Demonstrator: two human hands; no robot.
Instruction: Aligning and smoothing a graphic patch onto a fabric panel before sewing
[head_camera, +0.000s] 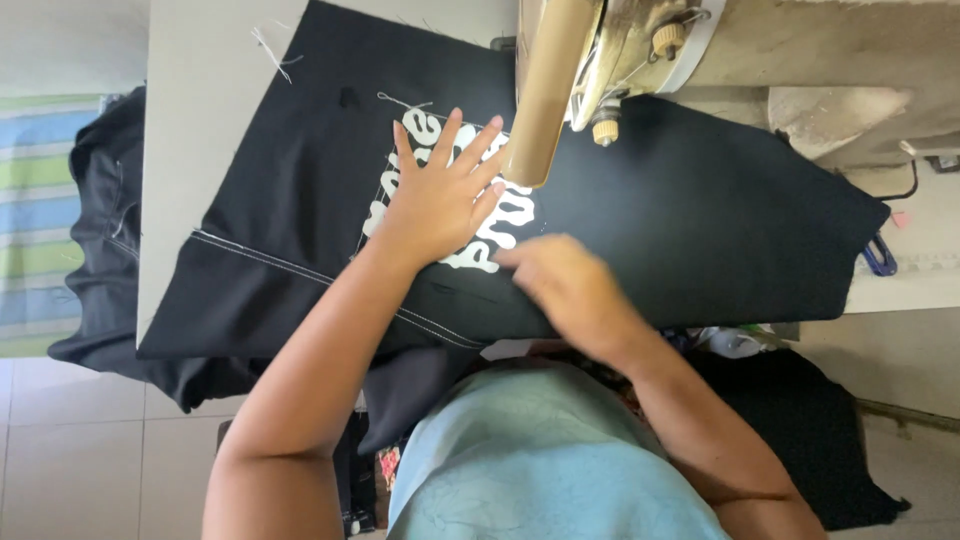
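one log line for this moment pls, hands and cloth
left hand: flat, fingers spread on white print | right hand: on black fabric edge, blurred | fabric: spread beside sewing machine

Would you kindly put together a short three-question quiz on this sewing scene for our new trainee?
1. True or false: the left hand lies flat, fingers spread, on the white print.
2. What colour is the fabric on the table? A red, B black, C yellow.
3. Which hand is nearest the fabric's front edge?

Key: 1 true. 2 B. 3 the right hand; it is blurred, so its grip cannot be told.
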